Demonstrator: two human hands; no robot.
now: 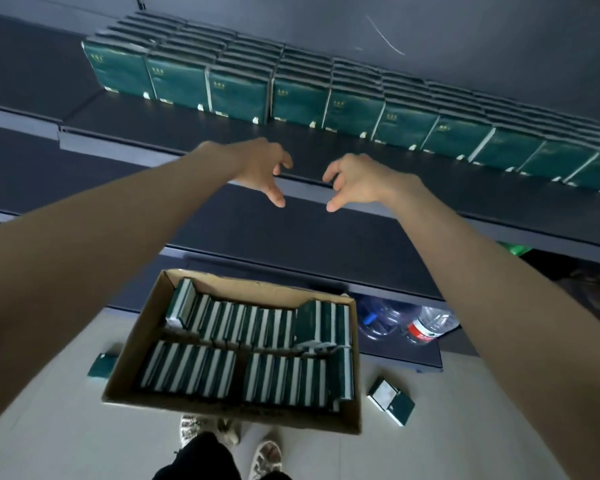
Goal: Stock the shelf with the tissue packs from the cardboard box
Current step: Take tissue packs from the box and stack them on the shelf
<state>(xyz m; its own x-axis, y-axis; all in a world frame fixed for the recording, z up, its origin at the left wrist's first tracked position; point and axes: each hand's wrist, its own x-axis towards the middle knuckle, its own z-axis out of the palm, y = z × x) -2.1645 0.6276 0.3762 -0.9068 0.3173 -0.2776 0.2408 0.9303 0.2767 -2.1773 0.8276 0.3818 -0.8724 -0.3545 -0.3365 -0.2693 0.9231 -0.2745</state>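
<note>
My shoes (222, 434) stand on the pale floor at the bottom of the view, toes towards the cardboard box (132, 344), which sits on the floor right in front of them. The box is open on top and mostly full. The tissue packs (222, 327) inside it are dark green with white edges and stand on their sides in close rows, two rows at the front and a longer one behind, with a bare strip of cardboard along the back wall. One loose pack (103, 365) lies on the floor just beside the box's left wall. Another loose pack (392, 400) lies near its right front corner, tilted. Behind the box on the right, two clear water bottles (426, 325) lie under the lowest board of the rack.

Both my arms stretch forward above the box. My left hand (260, 169) and right hand (355, 181) hang near each other over the front edge of the shelf (187, 133). Both are empty, with fingers loosely curled like claws and thumbs spread wide, pointing at one another across a small gap.

Further back on that dark shelf, the shelved packs (302, 98) stand upright in a long block several rows deep, green faces towards me, running from left of centre off to the right edge. The front strip of the shelf is bare.
</note>
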